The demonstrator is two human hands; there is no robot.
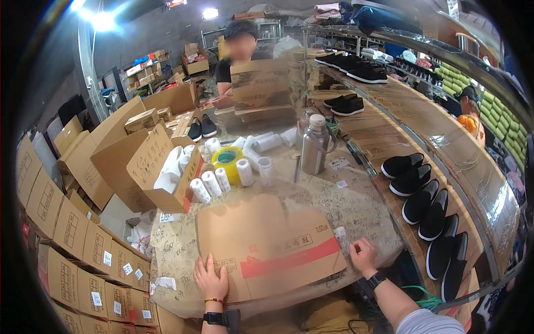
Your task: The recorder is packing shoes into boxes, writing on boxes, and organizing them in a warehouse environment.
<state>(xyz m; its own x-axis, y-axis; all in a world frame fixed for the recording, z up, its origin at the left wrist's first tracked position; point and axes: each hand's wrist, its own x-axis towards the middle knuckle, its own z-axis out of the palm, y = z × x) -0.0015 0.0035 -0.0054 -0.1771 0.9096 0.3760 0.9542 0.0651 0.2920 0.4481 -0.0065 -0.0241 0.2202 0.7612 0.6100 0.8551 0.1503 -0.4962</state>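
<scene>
A flattened brown carton [283, 234] with a red stripe and printed markings lies on the table in front of me. My left hand [211, 278] rests flat on its near left corner, fingers apart, holding nothing. Just off the carton's right edge is my right hand [364, 256], its fingers curled in and nothing showing in them. Beyond the carton stand several white paper label rolls [210, 182] and a roll of yellow packing tape [227, 158]. More white rolls sit in an open cardboard box [161, 167] at the left.
A metal thermos flask [316, 146] stands toward the table's far right. Black slip-on shoes [431, 209] line a wrapped shelf [378, 133] along the right. Stacked brown shoe boxes [83, 245] crowd the left. Across the table, a person [225, 75] is behind an upright carton [261, 89].
</scene>
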